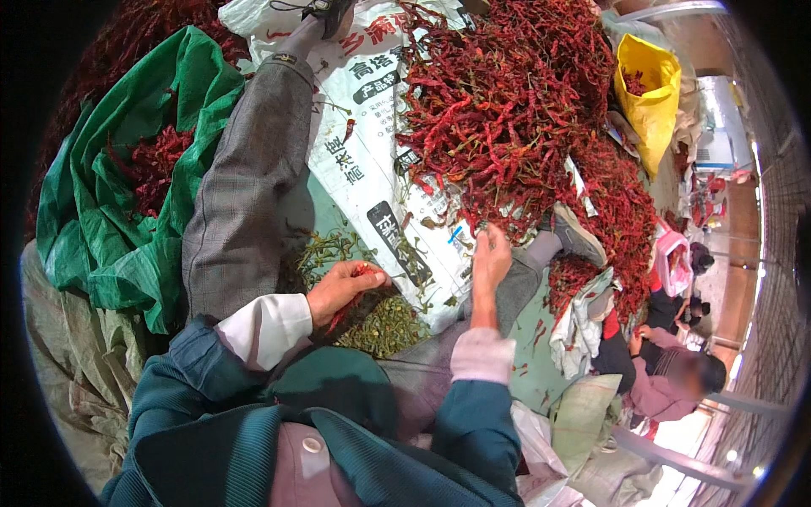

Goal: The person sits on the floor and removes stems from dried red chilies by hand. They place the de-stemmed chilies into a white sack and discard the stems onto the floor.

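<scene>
My left hand (pixel 347 288) is closed around several red dried chili peppers (pixel 345 312), whose tips hang below the palm. Under it lies a heap of green chili stems (pixel 386 326) between my legs. My right hand (pixel 491 250) is at the lower edge of a large pile of red dried chilies (pixel 507 108); its thumb and fingers are close together, and whether they pinch anything is too small to tell. The pile rests partly on a white printed woven sack (pixel 355 152). Left of my leg, an open green woven sack (pixel 95 152) holds more red chilies (pixel 158 166).
A yellow sack (pixel 659 120) with chilies stands at the upper right, and a pink bag (pixel 673 263) lies further down. A co-worker (pixel 665 380) sits at the right, holding something red. My shoe (pixel 573 234) touches the pile. Folded sacks (pixel 583 405) lie at the lower right.
</scene>
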Action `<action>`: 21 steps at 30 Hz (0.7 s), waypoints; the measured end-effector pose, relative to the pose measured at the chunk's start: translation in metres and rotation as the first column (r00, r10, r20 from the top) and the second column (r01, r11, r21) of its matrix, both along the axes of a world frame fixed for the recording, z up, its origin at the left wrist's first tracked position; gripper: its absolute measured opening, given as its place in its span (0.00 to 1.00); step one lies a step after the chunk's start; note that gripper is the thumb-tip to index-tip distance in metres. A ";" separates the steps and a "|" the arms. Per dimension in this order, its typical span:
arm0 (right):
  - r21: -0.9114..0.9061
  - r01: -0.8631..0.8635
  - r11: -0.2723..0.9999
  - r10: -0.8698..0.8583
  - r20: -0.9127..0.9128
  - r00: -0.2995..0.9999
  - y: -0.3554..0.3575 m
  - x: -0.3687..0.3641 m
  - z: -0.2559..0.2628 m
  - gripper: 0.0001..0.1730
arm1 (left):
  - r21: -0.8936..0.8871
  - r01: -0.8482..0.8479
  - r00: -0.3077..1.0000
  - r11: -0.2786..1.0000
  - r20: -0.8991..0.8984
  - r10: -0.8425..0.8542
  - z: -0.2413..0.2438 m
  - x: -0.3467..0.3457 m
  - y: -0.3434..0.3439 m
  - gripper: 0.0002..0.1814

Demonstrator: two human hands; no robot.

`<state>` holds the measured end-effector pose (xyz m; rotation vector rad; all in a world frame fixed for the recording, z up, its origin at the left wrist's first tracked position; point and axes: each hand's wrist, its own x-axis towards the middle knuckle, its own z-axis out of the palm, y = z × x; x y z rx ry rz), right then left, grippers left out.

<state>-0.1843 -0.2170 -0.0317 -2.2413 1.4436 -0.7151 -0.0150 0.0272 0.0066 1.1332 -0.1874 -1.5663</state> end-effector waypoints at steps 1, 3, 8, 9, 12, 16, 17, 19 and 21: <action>0.006 0.011 1.000 -0.010 -0.098 0.995 -0.004 0.012 0.005 0.11 | -0.002 -0.007 1.000 1.000 0.005 0.007 -0.002 0.001 0.003 0.11; -0.017 -0.022 1.000 0.020 -0.141 0.990 -0.010 0.014 0.008 0.11 | -0.026 -0.009 1.000 1.000 0.006 0.010 -0.002 0.002 0.003 0.11; 0.195 -0.045 0.980 0.028 0.087 0.996 0.034 0.017 0.047 0.11 | -0.025 -0.019 1.000 1.000 -0.009 0.019 -0.012 0.006 0.007 0.09; 0.359 0.002 0.933 -0.043 0.108 0.993 0.056 0.018 0.064 0.11 | -0.003 -0.002 1.000 1.000 -0.010 0.002 -0.007 0.007 0.007 0.08; 0.418 -0.260 0.871 0.209 0.164 0.964 0.106 -0.012 0.064 0.13 | -0.026 -0.010 0.999 1.000 -0.047 0.009 -0.006 0.003 0.003 0.08; 0.536 -0.383 0.752 0.436 0.032 0.900 0.121 -0.032 0.046 0.13 | -0.009 -0.031 0.997 0.999 -0.078 0.030 -0.004 0.005 0.002 0.09; 0.650 -0.176 0.740 0.142 0.104 0.984 0.103 -0.030 0.042 0.13 | -0.003 -0.052 0.996 0.999 -0.074 0.051 -0.004 0.005 0.002 0.09; 0.536 -0.146 0.831 0.015 0.242 0.970 0.054 -0.030 0.022 0.11 | 0.010 -0.011 0.997 1.000 -0.075 0.012 0.001 0.007 0.004 0.09; 0.597 0.013 0.802 -0.234 0.294 0.927 0.013 -0.019 0.014 0.11 | -0.002 -0.007 0.999 1.000 -0.054 0.006 0.000 0.008 0.003 0.09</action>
